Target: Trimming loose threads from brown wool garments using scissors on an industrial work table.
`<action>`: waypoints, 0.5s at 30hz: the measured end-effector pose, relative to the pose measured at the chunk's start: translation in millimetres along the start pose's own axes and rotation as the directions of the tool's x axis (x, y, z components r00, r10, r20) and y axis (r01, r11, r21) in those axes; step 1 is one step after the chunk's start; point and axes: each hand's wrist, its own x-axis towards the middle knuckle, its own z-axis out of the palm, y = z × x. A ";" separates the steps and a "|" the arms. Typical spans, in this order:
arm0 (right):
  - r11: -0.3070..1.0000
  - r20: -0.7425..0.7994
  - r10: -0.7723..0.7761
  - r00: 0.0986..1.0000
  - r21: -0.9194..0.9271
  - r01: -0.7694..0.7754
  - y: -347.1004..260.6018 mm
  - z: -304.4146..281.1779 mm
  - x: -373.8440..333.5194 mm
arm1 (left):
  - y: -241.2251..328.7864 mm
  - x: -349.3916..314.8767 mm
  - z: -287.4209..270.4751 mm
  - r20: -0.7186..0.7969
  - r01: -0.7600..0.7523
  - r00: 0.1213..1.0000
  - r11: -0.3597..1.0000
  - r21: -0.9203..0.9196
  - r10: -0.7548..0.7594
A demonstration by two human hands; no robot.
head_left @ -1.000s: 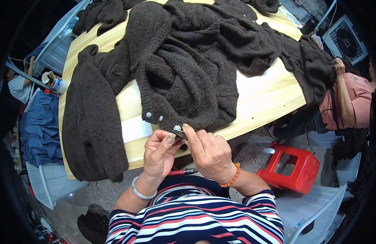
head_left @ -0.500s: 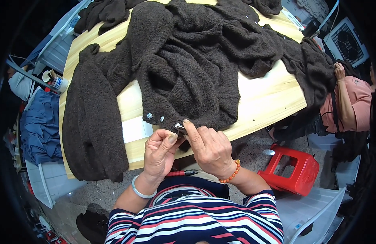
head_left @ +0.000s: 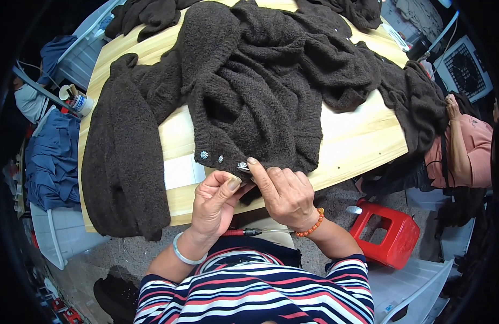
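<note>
A dark brown knitted cardigan lies bunched on the table, its near edge reaching my hands. Along that edge sit shiny jewelled buttons, one button at the left and a smaller button beside it. My left hand is closed in a pinch just below the edge; what its fingertips hold is hidden. Closed round a small metal tool, my right hand has its index finger stretched along it, beside the third button. Most of the tool is covered by the fingers, and its kind is unclear.
More brown knitwear lies on the wooden table at the left. A red plastic stool stands at lower right. Blue cloth fills a bin at left. At right sits another person in pink.
The whole view has shifted slightly. My right hand has moved a little to the right, with the tool still in it. My left hand keeps its pinch at nearly the same place.
</note>
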 end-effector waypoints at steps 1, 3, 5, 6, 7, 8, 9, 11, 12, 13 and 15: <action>1.000 0.000 -0.002 1.000 0.001 0.002 0.6 0.1 0.4 | 0.1 0.0 0.0 -0.001 -0.002 1.000 1.000 -0.001 0.002; 0.998 0.003 0.027 1.000 0.061 -0.027 2.4 1.6 0.8 | 0.1 -0.1 -0.5 -0.007 -0.002 1.000 1.000 0.006 0.002; 0.977 -0.022 0.136 0.991 0.168 -0.130 5.5 4.1 2.6 | 1.7 0.8 0.3 -0.011 -0.008 1.000 1.000 0.022 0.008; 0.935 -0.035 0.244 0.969 0.275 -0.225 7.5 5.8 3.3 | 2.3 1.4 0.2 -0.015 -0.015 1.000 0.999 0.038 0.015; 0.852 0.015 0.364 0.931 0.399 -0.339 11.7 8.2 1.7 | 3.8 1.8 -1.6 -0.015 -0.011 1.000 0.999 0.038 0.011; 0.793 0.086 0.403 0.911 0.464 -0.395 18.7 8.7 2.0 | 7.0 2.0 -4.2 -0.039 -0.021 0.999 0.999 0.029 0.022; 0.725 0.159 0.435 0.886 0.521 -0.449 26.4 8.8 2.4 | 9.6 2.4 -6.4 -0.064 -0.032 0.997 0.999 0.021 0.033; 0.588 0.318 0.387 0.865 0.638 -0.498 35.8 10.2 -1.1 | 12.2 3.6 -9.1 -0.084 -0.035 0.996 0.999 0.014 0.036; 0.550 0.343 0.337 0.877 0.684 -0.479 36.1 12.9 -2.5 | 13.7 3.5 -10.1 -0.122 -0.020 0.992 1.000 -0.010 0.019; 0.508 0.364 0.285 0.887 0.728 -0.461 35.6 15.5 -3.8 | 15.2 3.4 -11.2 -0.159 -0.007 0.987 0.999 -0.033 0.001; 0.412 0.427 0.227 0.875 0.772 -0.483 33.4 21.4 -9.1 | 16.0 5.0 -11.6 -0.154 0.004 0.988 1.000 -0.028 -0.008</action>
